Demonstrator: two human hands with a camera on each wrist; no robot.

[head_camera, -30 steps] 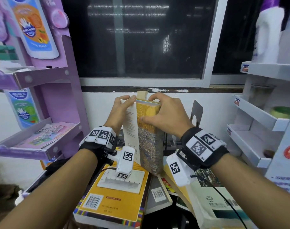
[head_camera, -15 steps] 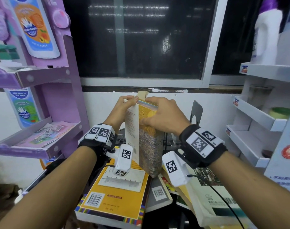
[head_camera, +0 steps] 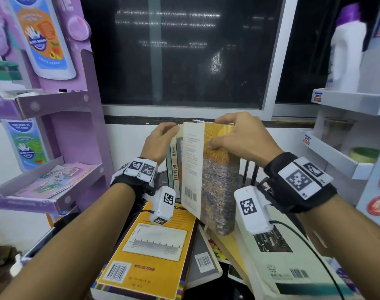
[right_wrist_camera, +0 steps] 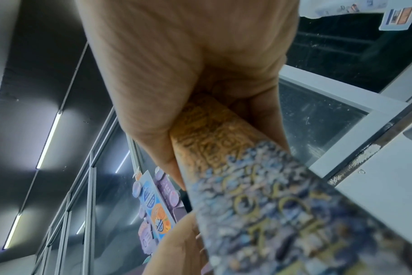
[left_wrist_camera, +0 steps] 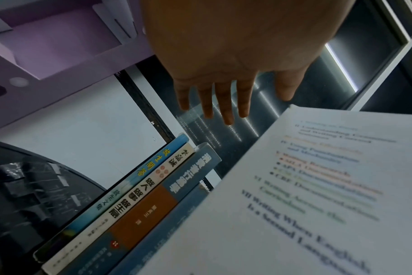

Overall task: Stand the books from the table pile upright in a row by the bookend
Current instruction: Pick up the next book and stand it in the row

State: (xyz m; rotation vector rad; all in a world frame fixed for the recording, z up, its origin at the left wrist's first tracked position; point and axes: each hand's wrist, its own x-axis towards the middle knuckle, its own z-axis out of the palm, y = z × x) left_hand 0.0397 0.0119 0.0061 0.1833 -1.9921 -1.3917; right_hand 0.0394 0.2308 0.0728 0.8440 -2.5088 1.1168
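From the head view, the right hand (head_camera: pixel 241 137) grips the top of a thick paperback with a yellow and mottled purple cover (head_camera: pixel 217 180), fingers curled over its upper edge and thumb pressed on the cover. The book is upright, slightly tilted, its lower corner above the flat pile of books (head_camera: pixel 150 256) on the table. The left hand (head_camera: pixel 161 139) sits at the tops of three thin upright books (head_camera: pixel 174 165) just left of the paperback. A black metal bookend (head_camera: pixel 253 172) shows behind the right wrist.

In the left wrist view, the left hand's fingers (left_wrist_camera: pixel 226 104) are straight and slightly spread, and no contact with any book shows. The three upright spines (left_wrist_camera: pixel 141 195) stand side by side, with the paperback's white back cover (left_wrist_camera: pixel 294 195) just beside them.

In the right wrist view, the right hand (right_wrist_camera: pixel 188 74) pinches the paperback (right_wrist_camera: pixel 259 186) between thumb (right_wrist_camera: pixel 158 130) and curled fingers.
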